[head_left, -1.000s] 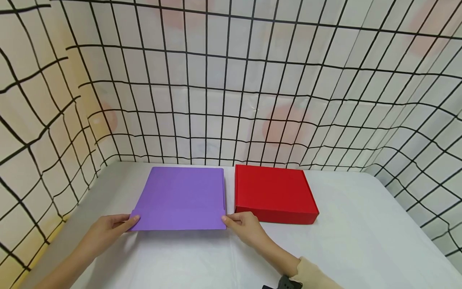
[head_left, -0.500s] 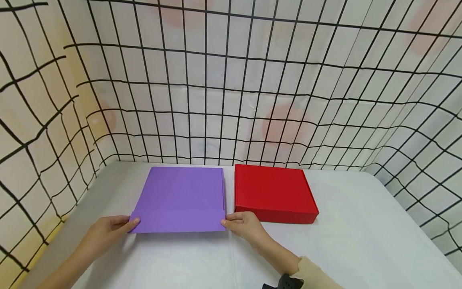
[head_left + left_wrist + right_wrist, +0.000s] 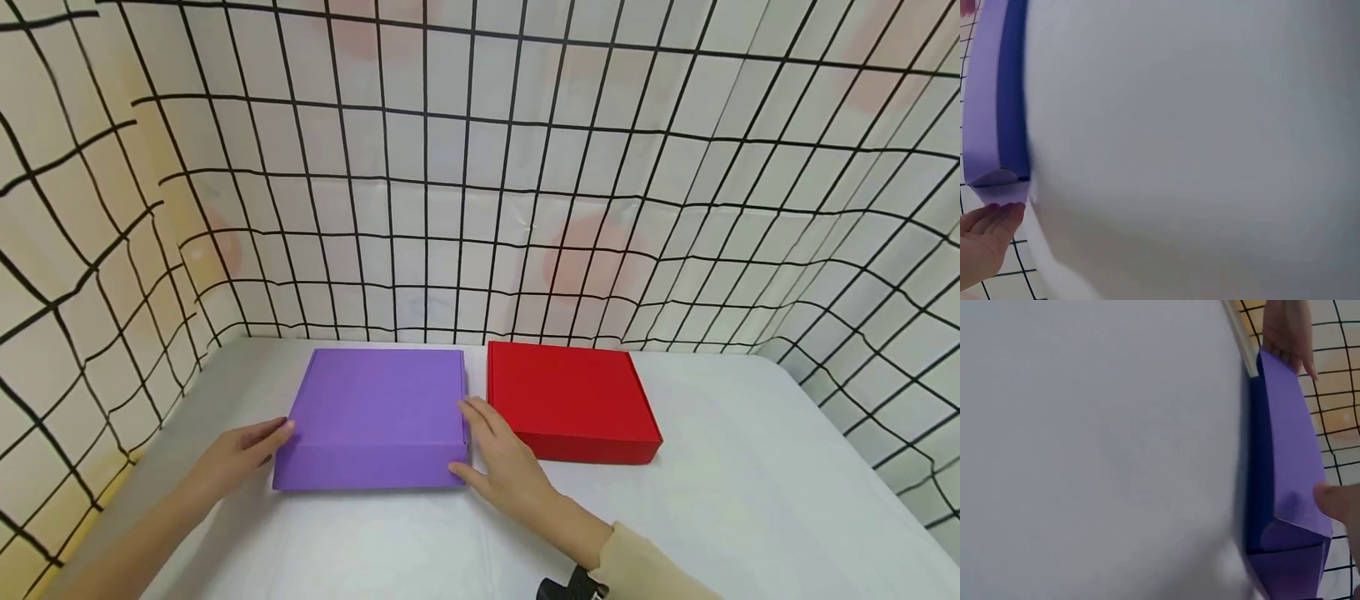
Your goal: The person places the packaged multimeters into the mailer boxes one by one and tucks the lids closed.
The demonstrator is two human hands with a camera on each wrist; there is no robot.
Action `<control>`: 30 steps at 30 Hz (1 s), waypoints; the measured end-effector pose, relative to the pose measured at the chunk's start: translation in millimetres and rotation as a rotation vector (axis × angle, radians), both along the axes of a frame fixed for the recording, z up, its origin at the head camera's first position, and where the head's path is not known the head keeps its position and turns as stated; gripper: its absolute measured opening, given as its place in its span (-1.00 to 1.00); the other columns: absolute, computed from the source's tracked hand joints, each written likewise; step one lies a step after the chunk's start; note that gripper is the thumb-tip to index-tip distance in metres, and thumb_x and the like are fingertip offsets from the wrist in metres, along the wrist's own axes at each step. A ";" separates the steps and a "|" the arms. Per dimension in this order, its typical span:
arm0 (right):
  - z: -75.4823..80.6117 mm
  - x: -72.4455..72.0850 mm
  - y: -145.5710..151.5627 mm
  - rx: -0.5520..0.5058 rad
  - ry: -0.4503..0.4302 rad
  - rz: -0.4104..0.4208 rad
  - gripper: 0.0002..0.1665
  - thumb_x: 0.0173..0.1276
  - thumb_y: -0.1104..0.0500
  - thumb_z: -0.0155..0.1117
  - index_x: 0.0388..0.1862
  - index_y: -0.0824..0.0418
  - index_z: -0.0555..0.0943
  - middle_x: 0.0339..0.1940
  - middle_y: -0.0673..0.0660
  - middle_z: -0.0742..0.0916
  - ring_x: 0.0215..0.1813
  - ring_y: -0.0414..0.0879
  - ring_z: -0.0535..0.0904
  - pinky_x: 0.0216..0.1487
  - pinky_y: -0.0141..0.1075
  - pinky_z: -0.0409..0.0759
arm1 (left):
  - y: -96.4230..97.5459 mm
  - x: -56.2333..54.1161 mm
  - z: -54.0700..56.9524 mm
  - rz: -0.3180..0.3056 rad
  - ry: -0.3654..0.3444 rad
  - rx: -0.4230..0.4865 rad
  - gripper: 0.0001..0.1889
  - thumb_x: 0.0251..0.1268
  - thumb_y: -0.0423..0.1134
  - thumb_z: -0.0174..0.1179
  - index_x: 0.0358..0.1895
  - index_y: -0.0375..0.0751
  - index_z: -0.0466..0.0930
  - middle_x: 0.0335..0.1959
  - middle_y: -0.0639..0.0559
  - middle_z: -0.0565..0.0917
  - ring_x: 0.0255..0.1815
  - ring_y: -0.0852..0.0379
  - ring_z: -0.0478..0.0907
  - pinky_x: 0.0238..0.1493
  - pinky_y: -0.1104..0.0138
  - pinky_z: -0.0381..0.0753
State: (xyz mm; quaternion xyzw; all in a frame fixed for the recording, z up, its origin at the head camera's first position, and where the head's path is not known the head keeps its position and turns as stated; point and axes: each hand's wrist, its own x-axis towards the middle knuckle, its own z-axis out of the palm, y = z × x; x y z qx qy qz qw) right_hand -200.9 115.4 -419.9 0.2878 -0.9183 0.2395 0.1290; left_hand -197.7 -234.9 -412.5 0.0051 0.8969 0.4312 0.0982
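A flat purple cardboard box (image 3: pixel 375 412) lies shut on the white table (image 3: pixel 750 500), its front flap folded down. My left hand (image 3: pixel 251 446) rests with straight fingers against the box's left side near the front corner. Straight fingers of my right hand (image 3: pixel 495 454) lie along the right side, the thumb at the front right corner. The left wrist view shows the purple box (image 3: pixel 1000 106) with my left fingertips (image 3: pixel 994 219) at its corner. In the right wrist view the thumb (image 3: pixel 1335 503) touches the purple box (image 3: pixel 1285 456).
A shut red box (image 3: pixel 570 400) of the same shape lies just right of the purple one, close to my right hand. A backdrop with a black grid (image 3: pixel 480 208) walls the table at the back and both sides.
The purple lid's front flap, held out flat by both hands, is now folded down over the front. Both hands let go of its corners and moved to the box's sides.
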 end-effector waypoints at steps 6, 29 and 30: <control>0.2 -15.5 0.4 0.179 -0.086 0.160 -0.14 0.27 -0.13 0.18 0.39 0.31 0.20 0.42 0.17 0.29 0.44 -0.01 0.12 0.40 -0.04 0.05 | 3.2 -15.9 -3.7 0.042 -0.099 0.212 -0.28 0.41 0.03 -0.09 0.34 -0.55 0.02 0.32 -0.41 0.16 0.30 -0.18 0.25 0.13 0.22 0.46; 14.1 -34.1 12.9 0.349 -0.160 0.281 -0.20 0.33 -0.17 0.09 0.40 0.23 0.19 0.43 0.12 0.26 0.46 -0.05 0.08 0.40 -0.13 0.08 | 0.2 -23.4 -4.7 0.020 -0.114 0.243 -0.23 0.33 0.06 0.02 0.34 -0.51 0.04 0.31 -0.41 0.21 0.07 0.14 0.48 0.06 0.25 0.52; 14.4 -34.4 12.8 0.355 -0.160 0.280 -0.20 0.32 -0.17 0.08 0.40 0.22 0.19 0.43 0.11 0.26 0.46 -0.05 0.08 0.40 -0.14 0.08 | -0.2 -24.0 -4.8 0.019 -0.114 0.246 -0.21 0.32 0.07 0.03 0.34 -0.52 0.04 0.31 -0.41 0.22 0.05 0.16 0.49 0.05 0.25 0.53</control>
